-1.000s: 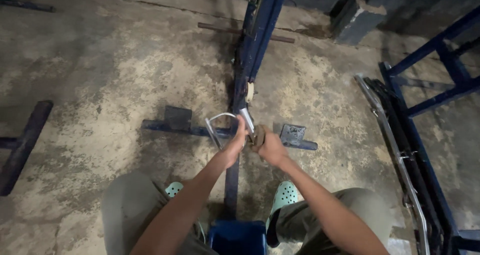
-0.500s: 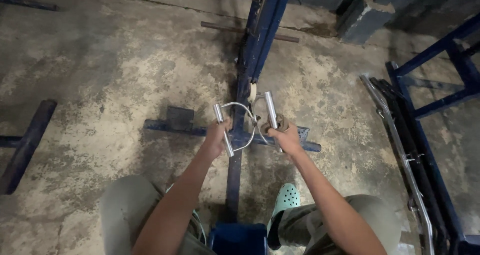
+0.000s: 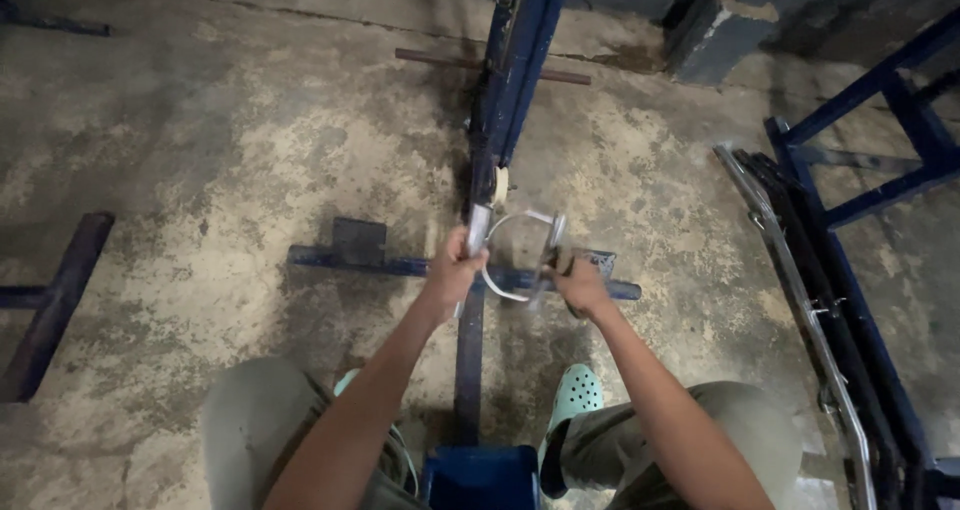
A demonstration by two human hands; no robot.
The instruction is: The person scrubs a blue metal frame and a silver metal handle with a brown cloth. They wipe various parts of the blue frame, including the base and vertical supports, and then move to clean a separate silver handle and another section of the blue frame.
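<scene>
Head view looks straight down on a seated person whose two bare arms reach forward over a blue machine frame [image 3: 470, 340] lying on a stained concrete floor [image 3: 220, 140]. Left hand [image 3: 455, 268] has its grip clamped round one metal bar of a double-handled cable attachment [image 3: 512, 255]; right hand [image 3: 578, 285] has its grip clamped round the other bar, which is blurred. Both bars stand roughly upright, side by side, joined by a curved silver loop between the hands. The attachment hangs just above the frame's crossbar [image 3: 400, 266], close in front of the blue upright post [image 3: 515, 80], beside a small pale pulley [image 3: 498, 185]. Below the hands, grey-green trousered knees [image 3: 250, 420] flank the central rail, and a mint-green clog [image 3: 572, 395] rests on the floor by the right leg. To the right stands another blue rack [image 3: 880, 160] with a long chrome bar [image 3: 790, 270] leaning along it. A dark bar [image 3: 55, 305] lies at far left.
</scene>
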